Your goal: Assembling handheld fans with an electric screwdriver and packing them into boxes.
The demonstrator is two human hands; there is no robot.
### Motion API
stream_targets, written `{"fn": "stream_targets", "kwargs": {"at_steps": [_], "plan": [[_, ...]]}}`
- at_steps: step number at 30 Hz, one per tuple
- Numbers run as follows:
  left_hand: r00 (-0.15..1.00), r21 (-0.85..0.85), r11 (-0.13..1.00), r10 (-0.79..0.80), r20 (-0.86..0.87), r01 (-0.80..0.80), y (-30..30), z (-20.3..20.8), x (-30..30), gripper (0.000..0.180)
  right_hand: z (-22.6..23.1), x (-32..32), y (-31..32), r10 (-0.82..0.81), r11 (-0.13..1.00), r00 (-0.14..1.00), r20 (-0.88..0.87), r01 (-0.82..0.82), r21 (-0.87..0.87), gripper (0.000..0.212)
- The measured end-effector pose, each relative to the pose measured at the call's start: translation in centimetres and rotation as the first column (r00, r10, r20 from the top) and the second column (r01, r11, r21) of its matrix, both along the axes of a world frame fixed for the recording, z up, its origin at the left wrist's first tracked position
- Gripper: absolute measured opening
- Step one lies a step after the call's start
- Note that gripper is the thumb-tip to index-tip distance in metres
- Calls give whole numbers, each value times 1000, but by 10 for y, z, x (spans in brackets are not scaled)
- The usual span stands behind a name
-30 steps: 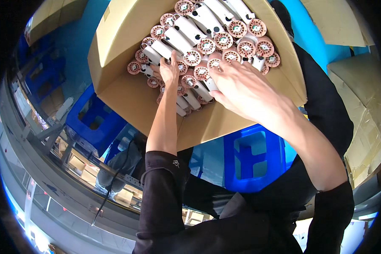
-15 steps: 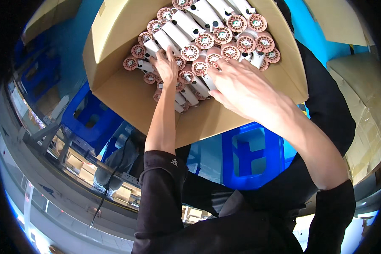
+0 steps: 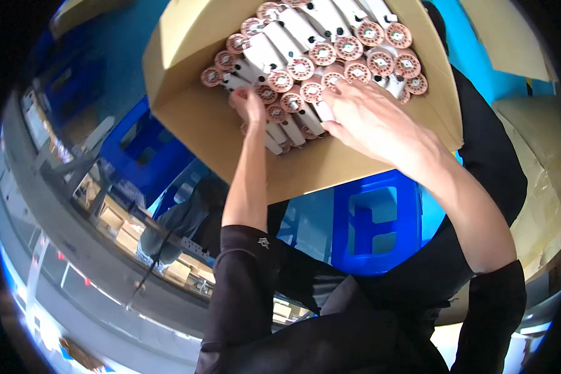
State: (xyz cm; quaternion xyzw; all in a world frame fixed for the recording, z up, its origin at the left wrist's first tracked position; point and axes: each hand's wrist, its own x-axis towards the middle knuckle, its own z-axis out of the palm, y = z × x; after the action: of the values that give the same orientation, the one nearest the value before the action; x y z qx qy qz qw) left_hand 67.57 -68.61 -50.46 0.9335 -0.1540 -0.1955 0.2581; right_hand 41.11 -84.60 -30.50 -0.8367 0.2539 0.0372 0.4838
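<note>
An open cardboard box [image 3: 187, 109] holds many white tube-shaped parts [image 3: 282, 41] and pink round slotted ends [image 3: 300, 68], packed close in rows. My left hand [image 3: 249, 106] is down at the left side of the pile, its fingers curled in among the parts. What those fingers hold, if anything, is hidden and blurred. Across the front right of the pile lies my right hand [image 3: 371, 115], fingers stretched over the pink ends and thumb apart beside a white part. I see nothing lifted in it.
Below the box stands a blue plastic crate [image 3: 377, 265], with another blue crate [image 3: 115, 146] to the left. A grey metal frame [image 3: 75, 249] curves along the lower left. Brown cardboard [image 3: 530, 149] is at the right. My dark-clothed leg [image 3: 492, 149] is beside the box.
The box and its contents have shifted a little right and up in view. My left hand's fingers have curled in lower at the pile's left side; the right hand stays at the front.
</note>
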Motion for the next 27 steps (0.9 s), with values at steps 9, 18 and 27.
{"fn": "stream_targets", "kwargs": {"at_steps": [9, 18, 27], "plan": [[942, -436, 898, -86, -324, -68, 14, 145, -176, 9, 19, 11, -21, 11, 997, 1000, 8, -12, 74, 36], [969, -334, 926, -221, -109, 174, 89, 409, -299, 23, -36, -2, 16, 345, 933, 933, 100, -353, 72, 44], [548, -188, 862, 453, 703, -471, 321, 547, -358, 16, -78, -16, 62, 639, 740, 761, -112, -568, 361, 42]]}}
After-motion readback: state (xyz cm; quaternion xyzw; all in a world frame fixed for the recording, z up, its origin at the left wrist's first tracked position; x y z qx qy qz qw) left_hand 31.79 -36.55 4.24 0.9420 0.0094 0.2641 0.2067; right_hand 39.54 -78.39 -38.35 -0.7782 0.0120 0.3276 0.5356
